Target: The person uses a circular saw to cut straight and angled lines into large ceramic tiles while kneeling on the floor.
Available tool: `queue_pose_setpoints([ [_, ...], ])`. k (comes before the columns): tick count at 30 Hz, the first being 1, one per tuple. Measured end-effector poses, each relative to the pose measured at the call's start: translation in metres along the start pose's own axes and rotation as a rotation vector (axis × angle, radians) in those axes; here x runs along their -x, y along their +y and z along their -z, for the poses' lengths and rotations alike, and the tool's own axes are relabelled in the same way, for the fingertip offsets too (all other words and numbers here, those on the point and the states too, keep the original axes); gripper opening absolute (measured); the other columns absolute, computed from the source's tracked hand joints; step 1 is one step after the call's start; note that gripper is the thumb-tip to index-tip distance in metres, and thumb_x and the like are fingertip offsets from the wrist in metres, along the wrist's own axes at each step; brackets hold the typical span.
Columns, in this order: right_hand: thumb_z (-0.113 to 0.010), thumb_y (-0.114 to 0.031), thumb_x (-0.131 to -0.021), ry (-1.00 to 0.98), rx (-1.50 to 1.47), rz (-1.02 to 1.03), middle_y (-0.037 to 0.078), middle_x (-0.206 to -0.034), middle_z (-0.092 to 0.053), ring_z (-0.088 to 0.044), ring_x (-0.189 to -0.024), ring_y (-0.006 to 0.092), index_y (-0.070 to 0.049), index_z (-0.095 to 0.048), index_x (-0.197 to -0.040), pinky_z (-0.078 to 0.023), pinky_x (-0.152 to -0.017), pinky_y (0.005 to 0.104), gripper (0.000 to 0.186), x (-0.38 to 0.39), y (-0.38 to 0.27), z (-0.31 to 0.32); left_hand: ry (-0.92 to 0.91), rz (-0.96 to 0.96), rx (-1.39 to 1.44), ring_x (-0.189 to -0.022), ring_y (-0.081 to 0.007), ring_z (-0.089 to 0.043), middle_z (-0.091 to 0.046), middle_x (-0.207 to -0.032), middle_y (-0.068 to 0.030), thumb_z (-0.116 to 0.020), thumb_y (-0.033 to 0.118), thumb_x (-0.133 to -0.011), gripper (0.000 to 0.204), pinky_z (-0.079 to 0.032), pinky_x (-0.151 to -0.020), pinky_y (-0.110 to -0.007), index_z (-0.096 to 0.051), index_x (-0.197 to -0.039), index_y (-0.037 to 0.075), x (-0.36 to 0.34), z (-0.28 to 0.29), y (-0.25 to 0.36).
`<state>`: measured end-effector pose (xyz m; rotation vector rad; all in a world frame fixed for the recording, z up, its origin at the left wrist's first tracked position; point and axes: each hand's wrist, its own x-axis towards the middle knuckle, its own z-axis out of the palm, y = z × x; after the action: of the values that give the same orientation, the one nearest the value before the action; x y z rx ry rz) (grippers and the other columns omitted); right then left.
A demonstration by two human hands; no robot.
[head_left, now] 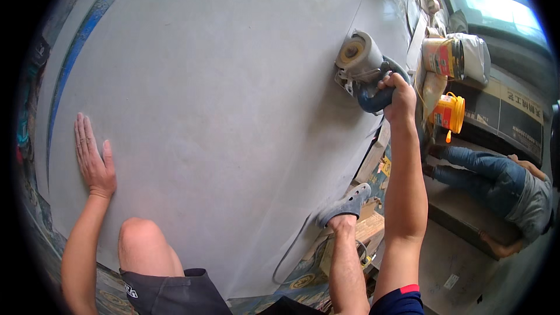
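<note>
A large grey slab [221, 93] with a dusty, smooth face lies beneath me. My left hand [95, 160] rests flat on it near its left edge, fingers stretched out and holding nothing. On the far right, my right hand [399, 96] is wrapped round the dark loop handle of an electric tile cutter [360, 58]. The cutter has a round, dust-covered motor housing and a metal base; it sits on the slab by its right edge, close to a thin straight line. Its blade is hidden from view.
My bare knee [143, 242] is over the slab's near left; my clog [350, 204] is by its right edge, near a cord [286, 259]. Rightward are a bucket [440, 58], a yellow-orange bucket [449, 112], a dark carton [496, 111] and a bending co-worker in jeans [490, 175].
</note>
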<state>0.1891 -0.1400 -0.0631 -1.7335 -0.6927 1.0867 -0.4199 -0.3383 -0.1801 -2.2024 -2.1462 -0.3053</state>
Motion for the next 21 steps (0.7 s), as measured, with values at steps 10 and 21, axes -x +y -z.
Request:
queue_pose_setpoints([
  [10, -0.057, -0.004, -0.079, 0.04, 0.018, -0.006, 0.008, -0.069, -0.055, -0.055, -0.061, 0.0203, -0.002, -0.056, -0.073, -0.048, -0.058, 0.0353, 0.007, 0.012, 0.002, -0.003, 0.014, -0.008, -0.028, -0.15, -0.0339, -0.02, -0.023, -0.161, -0.0191, -0.042, 0.03, -0.1, 0.067, -0.016, -0.122, -0.043, -0.021, -0.154, -0.002, 0.002, -0.001, -0.003],
  [21, -0.056, -0.001, -0.077, 0.007, 0.029, -0.054, 0.006, -0.074, -0.054, -0.057, -0.066, 0.0199, -0.005, -0.055, -0.085, -0.051, -0.064, 0.0365, 0.009, 0.021, 0.003, 0.001, 0.019, -0.014, -0.037, -0.15, -0.0331, -0.021, -0.022, -0.161, -0.0185, -0.041, 0.031, -0.1, 0.066, -0.016, -0.122, -0.042, -0.021, -0.155, -0.001, 0.003, -0.003, -0.005],
])
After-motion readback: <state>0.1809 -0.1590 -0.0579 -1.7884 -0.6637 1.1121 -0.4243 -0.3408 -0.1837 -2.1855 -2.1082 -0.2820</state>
